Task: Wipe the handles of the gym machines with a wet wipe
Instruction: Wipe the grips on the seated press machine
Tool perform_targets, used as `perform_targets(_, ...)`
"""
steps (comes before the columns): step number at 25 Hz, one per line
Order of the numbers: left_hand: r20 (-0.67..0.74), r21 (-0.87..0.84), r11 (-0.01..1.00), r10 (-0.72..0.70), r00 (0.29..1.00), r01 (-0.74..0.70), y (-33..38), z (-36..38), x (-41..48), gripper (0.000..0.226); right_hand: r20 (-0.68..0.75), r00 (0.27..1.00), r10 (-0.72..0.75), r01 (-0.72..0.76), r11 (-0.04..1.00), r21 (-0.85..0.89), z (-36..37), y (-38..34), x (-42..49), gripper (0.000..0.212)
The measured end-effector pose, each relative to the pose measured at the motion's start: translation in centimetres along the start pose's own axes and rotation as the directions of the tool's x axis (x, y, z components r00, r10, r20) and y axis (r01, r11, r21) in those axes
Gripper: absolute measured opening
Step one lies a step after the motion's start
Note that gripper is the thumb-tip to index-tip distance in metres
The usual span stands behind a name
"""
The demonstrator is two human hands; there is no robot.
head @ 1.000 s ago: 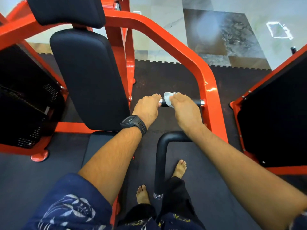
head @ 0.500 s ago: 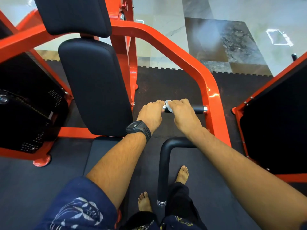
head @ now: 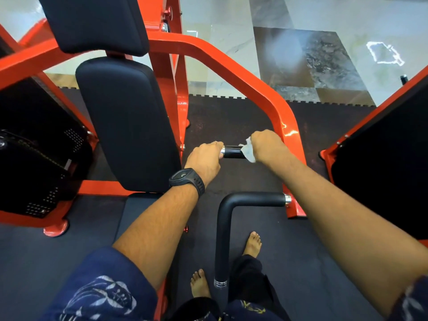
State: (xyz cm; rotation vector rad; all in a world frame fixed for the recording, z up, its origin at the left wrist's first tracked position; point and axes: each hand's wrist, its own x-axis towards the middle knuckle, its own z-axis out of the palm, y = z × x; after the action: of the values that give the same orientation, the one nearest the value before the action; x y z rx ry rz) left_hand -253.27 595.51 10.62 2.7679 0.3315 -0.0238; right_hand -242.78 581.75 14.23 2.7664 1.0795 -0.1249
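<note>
Nearest, above the bare feet, a bent black bar [head: 221, 230] with chrome end caps rises from the machine; it is untouched and, as a judgement, is a handle still to be wiped. Beyond it the left grip [head: 203, 158], a dark watch [head: 187, 181] on its wrist, is curled round the free, chrome-capped end of the short horizontal handle [head: 232, 152]. The right grip [head: 266, 147] is closed round that handle's far end, where it joins the red arm [head: 254, 89], with the wet wipe [head: 248, 150] bunched under the fingers and a white corner sticking out towards the bare middle of the handle. The wipe looks thin, limp and damp: it should fold to any shape, weigh almost nothing and tear or bunch up if dragged hard, so it is best kept wrapped round the sleeve under the palm. The handle looks rigid and fixed, its black sleeve smooth, so a wet wipe should slide along it readily. Farther off stand the black back pad [head: 125, 123] and the dark floor mat [head: 231, 117].
</note>
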Motion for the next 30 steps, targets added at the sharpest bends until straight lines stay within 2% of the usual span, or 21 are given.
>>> perform_targets(2,-0.001,-0.005,1.000,-0.003,1.000,0.003,0.1,-0.1,-0.2,0.012,-0.141,0.990,-0.022,0.030,0.998,0.054,0.6,-0.4,-2.8,0.017)
perform_targets(3,-0.001,-0.004,1.000,-0.002,1.000,0.002,0.2,-0.2,-0.3,0.012,-0.217,0.974,-0.068,0.092,0.991,0.099,2.3,-0.1,-3.6,0.011)
perform_targets(4,-0.002,0.006,1.000,0.003,1.000,-0.003,0.2,-0.3,-0.3,0.013,-0.246,0.963,-0.110,0.142,0.983,0.113,3.1,0.3,-3.7,0.022)
perform_targets(6,-0.012,0.016,1.000,0.010,1.000,-0.010,0.2,-0.4,-0.2,0.008,-0.201,0.970,-0.140,0.179,0.965,0.190,4.4,1.3,-2.7,0.048)
perform_targets(7,-0.017,0.004,1.000,0.009,1.000,-0.009,0.2,-0.3,-0.2,0.004,-0.221,0.967,-0.127,0.180,0.955,0.237,4.8,1.7,-2.7,0.048)
perform_targets(9,-0.018,-0.018,1.000,0.011,1.000,-0.011,0.4,-0.2,-0.4,0.004,-0.244,0.967,-0.077,0.128,0.971,0.204,4.9,1.0,-4.6,0.012)
perform_targets(10,-0.014,-0.019,1.000,0.015,1.000,-0.015,0.5,-0.2,-0.5,0.004,-0.246,0.967,-0.065,0.117,0.971,0.207,4.6,0.8,-5.1,0.014)
perform_targets(11,-0.014,-0.017,1.000,0.018,1.000,-0.018,0.5,-0.2,-0.5,0.003,-0.270,0.962,-0.040,0.103,0.969,0.223,4.1,0.7,-5.1,0.025)
perform_targets(12,-0.014,-0.014,1.000,0.016,1.000,-0.016,0.5,-0.2,-0.5,0.002,-0.243,0.970,0.029,0.031,0.970,0.241,2.8,0.6,-4.8,0.025)
perform_targets(14,-0.018,-0.018,1.000,0.011,1.000,-0.012,0.2,0.0,-0.5,0.003,-0.172,0.960,0.222,-0.132,0.897,0.421,1.4,-0.5,-3.7,0.008)
perform_targets(15,-0.025,-0.027,1.000,0.010,1.000,-0.011,0.2,0.1,-0.5,0.001,-0.157,0.952,0.263,-0.145,0.837,0.528,1.6,-1.4,-3.4,0.016)
perform_targets(16,-0.034,-0.034,0.999,0.009,0.999,-0.010,0.2,0.1,-0.6,0.004,-0.191,0.950,0.245,-0.101,0.824,0.558,2.2,-2.7,-3.5,0.021)
perform_targets(18,-0.048,-0.040,0.999,0.030,0.998,-0.032,0.0,0.4,-0.5,0.007,-0.362,0.930,0.055,0.123,0.885,0.450,4.2,-4.0,-4.1,0.020)
perform_targets(19,-0.052,-0.041,0.998,0.037,0.998,-0.040,-0.1,0.4,-0.5,0.007,-0.403,0.914,-0.036,0.204,0.901,0.384,5.0,-3.8,-3.9,0.020)
perform_targets(21,-0.053,-0.053,0.998,0.024,0.998,-0.027,-0.3,0.5,-0.5,0.009,-0.330,0.942,-0.051,0.160,0.936,0.313,4.4,-2.3,-3.1,0.017)
perform_targets(23,-0.064,-0.065,0.998,0.021,0.998,-0.026,-0.3,0.6,-0.6,0.011,-0.301,0.952,0.052,0.052,0.943,0.329,5.4,-1.5,-3.7,0.016)
perform_targets(24,-0.068,-0.072,0.997,0.029,0.997,-0.034,-0.4,0.7,-0.7,0.010,-0.305,0.949,0.085,0.016,0.949,0.315,5.8,-1.6,-4.3,0.021)
perform_targets(25,-0.067,-0.082,0.996,0.037,0.997,-0.043,-0.4,0.8,-0.6,0.008,-0.303,0.950,0.075,0.016,0.958,0.286,5.9,-1.8,-4.8,0.038)
perform_targets(27,-0.057,-0.088,0.995,0.032,0.998,-0.037,-0.4,0.7,-0.7,0.004,-0.287,0.954,-0.091,0.174,0.944,0.280,5.8,-2.2,-4.6,0.059)
perform_targets(29,-0.058,-0.097,0.995,0.015,0.998,-0.021,-0.5,0.6,-0.6,0.010,-0.322,0.918,-0.233,0.320,0.913,0.252,5.1,-2.4,-3.7,0.057)
perform_targets(30,-0.061,-0.111,0.994,0.010,0.998,-0.016,-0.5,0.6,-0.7,0.018,-0.294,0.919,-0.263,0.338,0.910,0.241,4.5,-2.3,-3.4,0.053)
